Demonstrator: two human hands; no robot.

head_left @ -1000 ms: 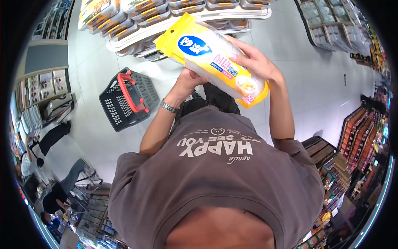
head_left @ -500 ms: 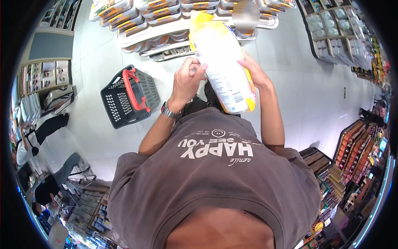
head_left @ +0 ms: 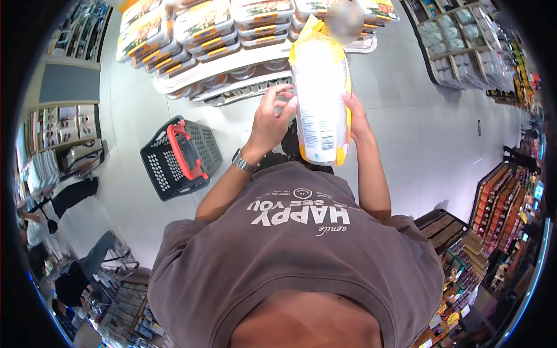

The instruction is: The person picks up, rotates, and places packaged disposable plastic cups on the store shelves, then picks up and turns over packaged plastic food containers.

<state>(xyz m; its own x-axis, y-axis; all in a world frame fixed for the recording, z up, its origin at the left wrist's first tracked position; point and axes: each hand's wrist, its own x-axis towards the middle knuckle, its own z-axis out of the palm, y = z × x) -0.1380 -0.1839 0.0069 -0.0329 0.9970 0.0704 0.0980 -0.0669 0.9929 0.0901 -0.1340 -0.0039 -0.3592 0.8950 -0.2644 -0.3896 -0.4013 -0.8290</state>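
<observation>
A long clear-and-yellow package [head_left: 321, 110] is upright in front of my body, its printed back with a barcode facing me and its middle washed out by glare. My right hand [head_left: 358, 119] grips its right edge, thumb on the near face and the other fingers mostly hidden behind. At the package's left edge is my left hand [head_left: 271, 120], with a metal watch on the wrist. Its fingers are loosely bent and apart, the thumb tip at or just beside the wrapping; whether it touches is unclear.
A black basket [head_left: 181, 158] with red handles is on the floor to the left. Ahead, a white display shelf [head_left: 214, 68] holds stacked food containers. More shelves [head_left: 458, 43] line the right. Two other people are at the far left, one in dark clothing [head_left: 72, 284] beside a cart.
The package has turned from its yellow front to its printed back, and now stands more upright. My left fingers have loosened from the package and spread. The view has shifted slightly.
</observation>
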